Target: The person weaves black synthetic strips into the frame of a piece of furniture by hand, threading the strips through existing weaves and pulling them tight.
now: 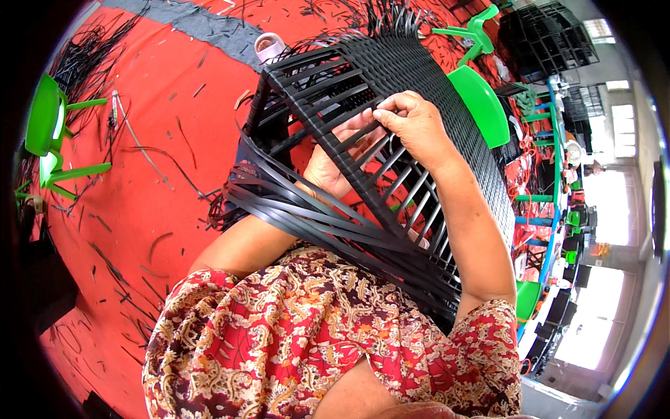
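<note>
A black woven frame (412,77), with a dense wicker face and a side of open bars, leans across in front of me. My right hand (417,126) is on top of the barred side. Its thumb and index finger pinch a thin black plastic strip at one of the bars. My left hand (335,160) reaches in from below, behind the bars, its palm up and its fingers stretched toward my right fingertips. Bars hide part of those fingers. A bundle of loose flat black strips (300,209) lies across my left wrist and along the frame's near edge.
Green plastic chairs (45,119) stand at the left, with another green chair (478,105) beyond the frame. Strip scraps litter the red floor covering (153,209). A pink slipper (269,47) shows past the frame's far corner. Stacked black frames (548,42) stand far right.
</note>
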The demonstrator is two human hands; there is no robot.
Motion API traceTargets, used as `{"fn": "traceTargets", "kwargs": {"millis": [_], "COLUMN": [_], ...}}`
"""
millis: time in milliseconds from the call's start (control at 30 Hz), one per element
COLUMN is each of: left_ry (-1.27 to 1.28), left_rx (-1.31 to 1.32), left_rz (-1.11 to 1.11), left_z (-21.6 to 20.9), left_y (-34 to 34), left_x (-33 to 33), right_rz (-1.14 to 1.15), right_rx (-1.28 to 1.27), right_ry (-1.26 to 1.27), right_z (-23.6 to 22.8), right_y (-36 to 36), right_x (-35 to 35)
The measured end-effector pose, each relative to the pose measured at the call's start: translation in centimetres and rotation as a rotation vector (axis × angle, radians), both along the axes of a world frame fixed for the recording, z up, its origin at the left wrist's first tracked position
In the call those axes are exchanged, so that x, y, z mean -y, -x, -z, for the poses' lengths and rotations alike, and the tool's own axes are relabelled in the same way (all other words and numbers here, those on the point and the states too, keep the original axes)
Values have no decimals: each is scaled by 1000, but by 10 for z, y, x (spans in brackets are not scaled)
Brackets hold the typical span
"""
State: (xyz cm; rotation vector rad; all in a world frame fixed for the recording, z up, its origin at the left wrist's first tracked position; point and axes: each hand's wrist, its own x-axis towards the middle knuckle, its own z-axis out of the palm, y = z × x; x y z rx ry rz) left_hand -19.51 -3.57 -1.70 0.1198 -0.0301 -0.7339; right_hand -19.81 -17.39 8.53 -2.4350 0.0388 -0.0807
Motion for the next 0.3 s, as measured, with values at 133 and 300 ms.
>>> {"fn": "traceTargets", "kwargs": {"millis": [133, 300], "left_ry": [-13, 70], "left_rx": [-46, -6], "left_rz": [-68, -65], "left_z": [14, 12], "left_y": [-11, -30], "left_x": [-2, -7], "right_rz": [40, 11], "right_rx": [83, -315], "right_ry": [-380, -576], "right_z": [-2, -29], "right_y": [-21, -37], "right_x": [-4, -12]}}
